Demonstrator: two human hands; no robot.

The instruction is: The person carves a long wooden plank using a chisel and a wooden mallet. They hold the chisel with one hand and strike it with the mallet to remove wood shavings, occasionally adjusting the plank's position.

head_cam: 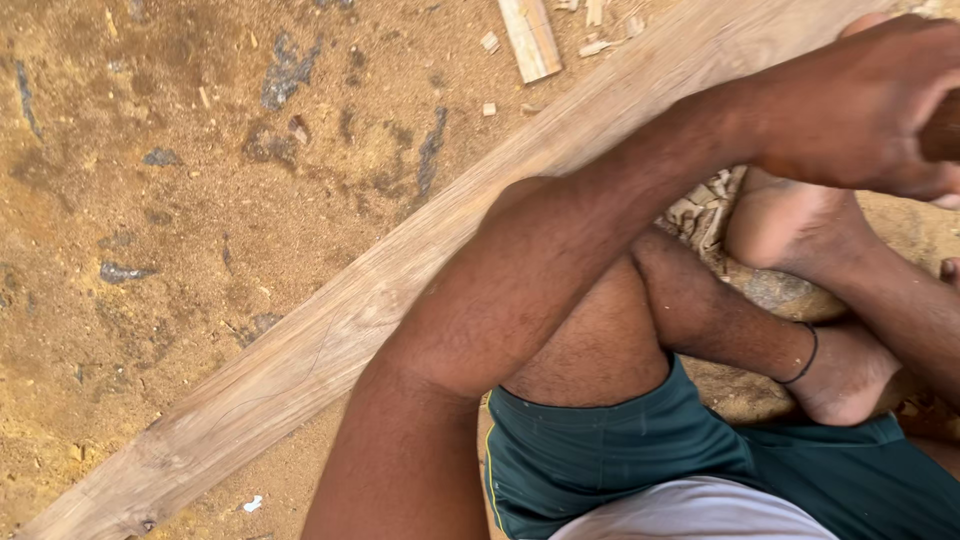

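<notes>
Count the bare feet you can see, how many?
2. One bare foot sits near the upper right, by the long wooden plank. The other foot lies lower right, its ankle wearing a thin black band. Arms may hide more.

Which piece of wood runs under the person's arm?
The long plank, slanting across the sandy ground beneath the left hand. The short offcut lies apart at the top.

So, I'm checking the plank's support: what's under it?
The long wooden plank lies on sandy, chip-strewn ground. Its right stretch is covered by the left hand and forearm, so any support there is hidden.
</notes>
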